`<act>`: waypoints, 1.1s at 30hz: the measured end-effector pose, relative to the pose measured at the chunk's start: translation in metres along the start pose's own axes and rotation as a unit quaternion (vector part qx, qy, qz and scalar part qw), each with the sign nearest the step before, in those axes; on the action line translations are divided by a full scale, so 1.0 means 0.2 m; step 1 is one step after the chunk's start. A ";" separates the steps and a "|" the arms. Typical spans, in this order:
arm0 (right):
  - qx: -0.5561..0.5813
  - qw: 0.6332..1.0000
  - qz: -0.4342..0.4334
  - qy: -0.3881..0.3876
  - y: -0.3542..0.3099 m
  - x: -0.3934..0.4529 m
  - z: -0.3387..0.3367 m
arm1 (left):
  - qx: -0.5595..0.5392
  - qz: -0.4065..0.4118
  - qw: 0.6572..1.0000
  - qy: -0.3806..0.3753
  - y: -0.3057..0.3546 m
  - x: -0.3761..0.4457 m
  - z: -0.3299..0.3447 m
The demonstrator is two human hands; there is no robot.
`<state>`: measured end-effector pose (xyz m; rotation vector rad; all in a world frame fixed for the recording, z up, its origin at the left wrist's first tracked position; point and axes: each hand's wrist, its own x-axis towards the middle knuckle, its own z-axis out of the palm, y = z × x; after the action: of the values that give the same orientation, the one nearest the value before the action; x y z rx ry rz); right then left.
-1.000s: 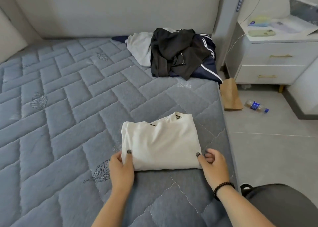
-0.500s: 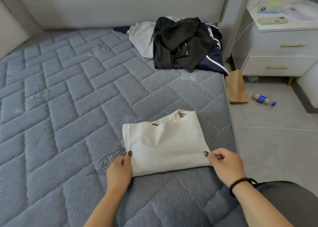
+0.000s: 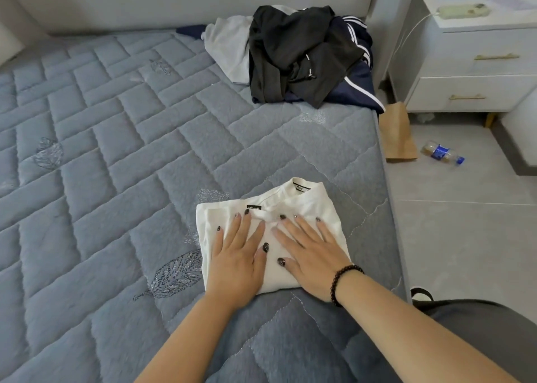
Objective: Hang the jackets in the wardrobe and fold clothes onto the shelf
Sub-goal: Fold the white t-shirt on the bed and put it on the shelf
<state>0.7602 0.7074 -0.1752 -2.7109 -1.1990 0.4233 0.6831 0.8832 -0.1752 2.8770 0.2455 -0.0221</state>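
A folded white shirt (image 3: 311, 201) lies on the blue quilted mattress (image 3: 116, 164) near its right edge. My left hand (image 3: 236, 260) rests flat on the shirt's left half, fingers spread. My right hand (image 3: 312, 259), with a dark bead bracelet at the wrist, presses flat on the right half. Neither hand grips anything. At the head of the bed lies a heap of clothes: a black jacket (image 3: 293, 54) on top, a navy garment with white stripes (image 3: 359, 83) under it, and a light grey garment (image 3: 229, 45) to its left.
A white bedside cabinet (image 3: 470, 63) with two drawers stands right of the bed, with small items on top. On the tiled floor lie a brown paper bag (image 3: 396, 134) and a plastic bottle (image 3: 443, 152). A dark bag (image 3: 465, 324) is at the lower right.
Both hands let go of the shirt's near corners after folding the lower part up. They now lie flat on top of the smaller folded shirt.
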 end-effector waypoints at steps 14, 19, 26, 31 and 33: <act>0.147 0.956 0.223 0.120 0.00 0.00 0.04 | -0.154 -0.305 0.933 0.110 0.08 -0.05 0.02; 0.276 0.884 0.331 0.180 -0.06 -0.01 -0.02 | -0.303 -0.387 0.864 0.113 0.04 -0.03 -0.08; 0.649 0.661 0.366 0.083 0.10 -0.10 -0.19 | -0.524 -0.448 0.725 0.000 0.01 -0.01 -0.27; 0.758 0.524 0.377 0.092 0.21 -0.39 -0.32 | -0.540 -0.352 0.765 -0.025 0.28 0.01 -0.38; 0.774 0.493 0.368 0.154 0.26 -0.55 -0.39 | -0.559 -0.290 0.776 -0.027 0.42 0.02 -0.45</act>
<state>0.7510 0.5891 -0.0916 -1.2185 0.5596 0.5840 0.6998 0.8252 -0.0679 1.5253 0.8019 -0.0513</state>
